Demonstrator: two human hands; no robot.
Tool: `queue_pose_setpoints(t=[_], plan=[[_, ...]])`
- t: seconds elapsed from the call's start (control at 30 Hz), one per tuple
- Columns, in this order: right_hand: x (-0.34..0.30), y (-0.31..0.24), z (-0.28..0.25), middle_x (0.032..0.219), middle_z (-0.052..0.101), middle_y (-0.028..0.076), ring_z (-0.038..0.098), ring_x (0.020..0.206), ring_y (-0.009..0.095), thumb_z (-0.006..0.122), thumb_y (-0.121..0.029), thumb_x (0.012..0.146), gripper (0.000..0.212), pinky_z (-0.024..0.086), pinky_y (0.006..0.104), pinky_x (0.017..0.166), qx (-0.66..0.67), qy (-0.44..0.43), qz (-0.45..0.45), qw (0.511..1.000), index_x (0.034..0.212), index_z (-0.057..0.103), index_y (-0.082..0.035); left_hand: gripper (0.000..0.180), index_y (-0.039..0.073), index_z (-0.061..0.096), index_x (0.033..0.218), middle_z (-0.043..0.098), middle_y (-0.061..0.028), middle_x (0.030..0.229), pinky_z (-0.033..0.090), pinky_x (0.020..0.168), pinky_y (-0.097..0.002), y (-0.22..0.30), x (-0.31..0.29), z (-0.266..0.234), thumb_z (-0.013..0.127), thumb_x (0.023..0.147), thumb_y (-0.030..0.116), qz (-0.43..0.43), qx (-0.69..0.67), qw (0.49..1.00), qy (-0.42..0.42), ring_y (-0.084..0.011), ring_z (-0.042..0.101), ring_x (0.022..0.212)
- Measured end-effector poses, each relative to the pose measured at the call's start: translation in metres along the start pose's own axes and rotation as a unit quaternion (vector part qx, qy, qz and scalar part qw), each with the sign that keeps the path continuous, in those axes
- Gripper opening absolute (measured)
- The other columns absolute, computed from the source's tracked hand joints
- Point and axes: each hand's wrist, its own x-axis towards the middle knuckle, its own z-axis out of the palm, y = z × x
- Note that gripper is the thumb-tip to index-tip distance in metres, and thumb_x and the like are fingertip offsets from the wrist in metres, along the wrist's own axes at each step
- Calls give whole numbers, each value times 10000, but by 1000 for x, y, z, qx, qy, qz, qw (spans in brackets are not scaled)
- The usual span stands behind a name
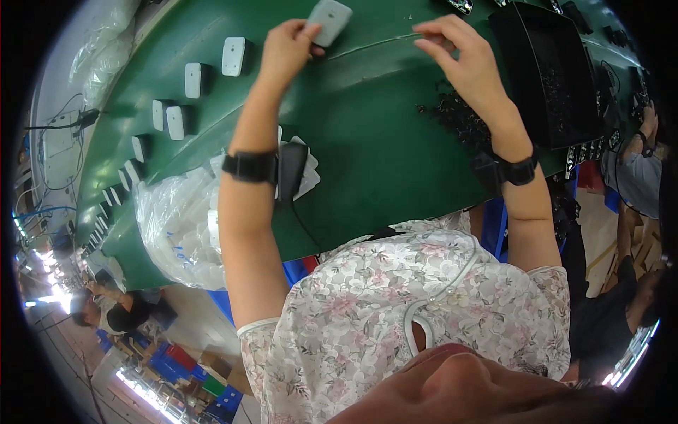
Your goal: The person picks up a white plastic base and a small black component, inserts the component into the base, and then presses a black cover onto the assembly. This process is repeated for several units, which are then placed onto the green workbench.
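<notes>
My left hand [288,49] is closed on the edge of a white rectangular plastic housing [330,22] with rounded corners, held at the far side of the green table. Across from it my right hand [462,60] hovers with thumb and forefinger apart, and nothing shows between them. A heap of small black parts [462,116] lies beneath and beside the right wrist. Similar white housings [234,56] with dark sides stand left of my left hand, in a row that curves toward the near left.
A black bin [526,92] holding small dark parts sits at right. A clear plastic bag [176,226] of white pieces rests by my left forearm, near loose white pieces [308,178] and a corded black device [291,169]. Another person's hand [648,121] shows at far right.
</notes>
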Motion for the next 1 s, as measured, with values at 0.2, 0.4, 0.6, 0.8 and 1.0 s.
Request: queue_pose_setpoints(t=[0.2,0.4,0.6,0.8,1.0], plan=[[-44,-2,1,897,541,90,545,829,253,675,-71,770,150,461,342,712,-111,-104,-60,986,883,595,-13,322,-46,585,1016,693,-124,829,436,532,-204,-5,34,-19,519,955,263,-121,-38,990,-58,-103,590,604],[-62,-8,16,872,492,86,517,849,264,661,-13,738,146,463,359,718,-132,-178,-81,972,834,551,-4,439,-42,581,930,644,-71,684,422,504,-255,-17,26,-32,581,904,396,-88,182,979,22,-116,542,541],[-62,-7,13,838,484,72,509,796,248,655,-25,755,128,447,352,684,-134,-143,-84,977,807,539,-15,348,52,612,814,631,-104,710,454,589,-395,45,-81,-51,614,867,395,59,375,924,54,-335,600,691],[-64,-3,15,767,499,82,513,675,222,632,-8,790,99,434,313,616,-72,-138,-36,987,846,550,-5,201,73,627,881,591,-87,858,461,654,-413,17,-166,-48,662,830,264,86,468,875,86,-296,577,803],[-63,-7,14,743,545,88,501,598,167,616,-5,823,91,424,278,565,-17,-126,24,992,882,550,14,341,66,611,1056,611,-58,1038,470,796,-384,-17,-161,-70,712,739,143,133,502,843,137,-284,550,982]])
